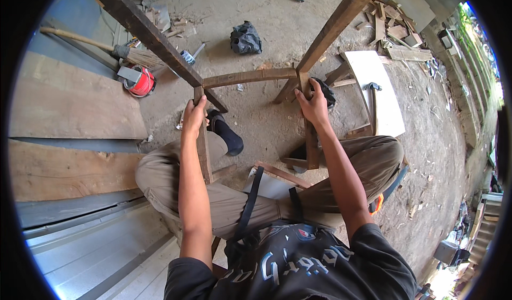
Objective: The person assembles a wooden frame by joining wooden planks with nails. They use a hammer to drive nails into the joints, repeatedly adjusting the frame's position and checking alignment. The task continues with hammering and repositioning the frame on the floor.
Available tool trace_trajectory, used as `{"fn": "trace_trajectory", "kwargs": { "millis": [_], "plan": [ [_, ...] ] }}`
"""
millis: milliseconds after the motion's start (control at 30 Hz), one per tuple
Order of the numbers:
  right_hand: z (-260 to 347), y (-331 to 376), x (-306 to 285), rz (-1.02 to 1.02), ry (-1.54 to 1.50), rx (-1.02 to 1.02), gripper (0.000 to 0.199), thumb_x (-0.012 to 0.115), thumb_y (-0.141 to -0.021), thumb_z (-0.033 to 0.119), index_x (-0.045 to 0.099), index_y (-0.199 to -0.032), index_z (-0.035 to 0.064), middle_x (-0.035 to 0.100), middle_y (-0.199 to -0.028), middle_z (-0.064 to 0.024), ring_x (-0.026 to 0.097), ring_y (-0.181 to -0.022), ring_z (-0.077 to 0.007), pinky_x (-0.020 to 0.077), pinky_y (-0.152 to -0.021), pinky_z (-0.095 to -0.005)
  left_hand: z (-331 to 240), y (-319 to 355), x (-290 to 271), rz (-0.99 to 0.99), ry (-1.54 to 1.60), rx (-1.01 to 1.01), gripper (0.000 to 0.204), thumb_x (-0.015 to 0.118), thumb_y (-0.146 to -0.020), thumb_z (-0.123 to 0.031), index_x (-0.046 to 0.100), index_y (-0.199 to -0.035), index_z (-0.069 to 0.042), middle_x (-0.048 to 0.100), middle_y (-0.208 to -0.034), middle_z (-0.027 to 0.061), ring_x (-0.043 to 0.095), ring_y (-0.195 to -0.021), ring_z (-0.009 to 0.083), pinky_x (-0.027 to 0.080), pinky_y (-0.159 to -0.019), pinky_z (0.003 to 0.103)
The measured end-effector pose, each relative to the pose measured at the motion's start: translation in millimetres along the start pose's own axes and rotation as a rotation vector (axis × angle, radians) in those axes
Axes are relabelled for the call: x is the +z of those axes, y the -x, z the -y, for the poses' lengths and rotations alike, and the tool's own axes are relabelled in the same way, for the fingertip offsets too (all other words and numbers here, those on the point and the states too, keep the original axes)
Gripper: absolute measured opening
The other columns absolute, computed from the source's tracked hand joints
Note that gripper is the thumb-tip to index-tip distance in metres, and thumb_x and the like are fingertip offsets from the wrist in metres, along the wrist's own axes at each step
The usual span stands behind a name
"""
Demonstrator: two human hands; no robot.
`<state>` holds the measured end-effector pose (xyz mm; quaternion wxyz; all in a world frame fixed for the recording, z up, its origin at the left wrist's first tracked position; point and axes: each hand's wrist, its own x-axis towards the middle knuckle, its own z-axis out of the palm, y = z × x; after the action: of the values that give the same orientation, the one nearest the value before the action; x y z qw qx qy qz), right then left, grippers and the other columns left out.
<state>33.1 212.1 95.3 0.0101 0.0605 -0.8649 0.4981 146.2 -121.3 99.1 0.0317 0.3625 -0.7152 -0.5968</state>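
Seated on the dirt floor, the person grips a dark wooden frame (250,77) standing between the knees: the left hand (193,116) is clenched round its left upright, the right hand (313,106) round the right one. A red bucket (142,81) lies tipped beside a broom (133,54); its contents cannot be made out.

A seated person grips a dark wooden frame (250,77): the left hand (193,116) clasps its left joint, the right hand (314,107) its right joint. On the dirt floor (266,17) behind lie a red reel (141,81), a black bag (245,37) and a white board (381,89).
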Motion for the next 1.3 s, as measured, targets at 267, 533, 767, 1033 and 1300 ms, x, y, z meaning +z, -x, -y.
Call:
{"fn": "trace_trajectory", "kwargs": {
  "millis": [267,533,767,1033,1300],
  "plan": [
    [28,2,-1,0.142,-0.040,0.217,0.064,0.071,-0.086,0.021,0.041,-0.139,0.0020,0.070,-0.092,-0.0262,0.072,-0.081,-0.0346,0.0549,-0.073,-0.0406,4,1,-4,-0.010,-0.137,0.020,0.045,0.058,-0.095,-0.045,0.054,-0.107,-0.003,0.059,-0.073,0.0087,0.062,-0.058,0.0198,0.053,-0.055,0.036],
    [-13,-5,12,-0.004,0.016,0.018,0.065,0.072,-0.087,0.022,0.040,-0.140,0.0037,0.068,-0.082,-0.0203,0.067,-0.066,-0.0254,0.0517,-0.060,-0.0355,-73,43,65,-0.303,-0.586,0.922,0.052,0.067,-0.089,-0.037,0.054,-0.121,0.002,0.059,-0.120,0.0251,0.059,-0.111,0.0379,0.046,-0.094,0.046],
    [36,2,-4,0.154,-0.129,0.282,0.066,0.071,-0.086,0.021,0.039,-0.141,0.0020,0.067,-0.106,-0.0294,0.068,-0.097,-0.0411,0.0545,-0.080,-0.0427,-99,-23,181,0.332,-0.762,1.027,0.054,0.068,-0.088,-0.036,0.056,-0.128,-0.002,0.057,-0.131,0.0193,0.056,-0.121,0.0357,0.046,-0.098,0.044],
    [-2,-5,4,0.006,-0.050,0.005,0.070,0.071,-0.083,0.018,0.040,-0.143,-0.0001,0.067,-0.100,-0.0295,0.067,-0.097,-0.0424,0.0528,-0.081,-0.0431,-98,-33,202,0.505,-0.749,0.939,0.039,0.068,-0.086,-0.028,0.064,-0.119,-0.008,0.067,-0.115,0.0145,0.063,-0.107,0.0369,0.051,-0.090,0.044],
    [-4,-3,2,0.064,-0.088,0.062,0.071,0.071,-0.082,0.016,0.040,-0.142,-0.0019,0.066,-0.101,-0.0307,0.066,-0.098,-0.0432,0.0516,-0.082,-0.0443,-103,-37,201,0.544,-0.705,0.934,0.037,0.069,-0.085,-0.026,0.066,-0.116,-0.007,0.068,-0.112,0.0165,0.064,-0.103,0.0375,0.051,-0.088,0.044]
  ]
}}
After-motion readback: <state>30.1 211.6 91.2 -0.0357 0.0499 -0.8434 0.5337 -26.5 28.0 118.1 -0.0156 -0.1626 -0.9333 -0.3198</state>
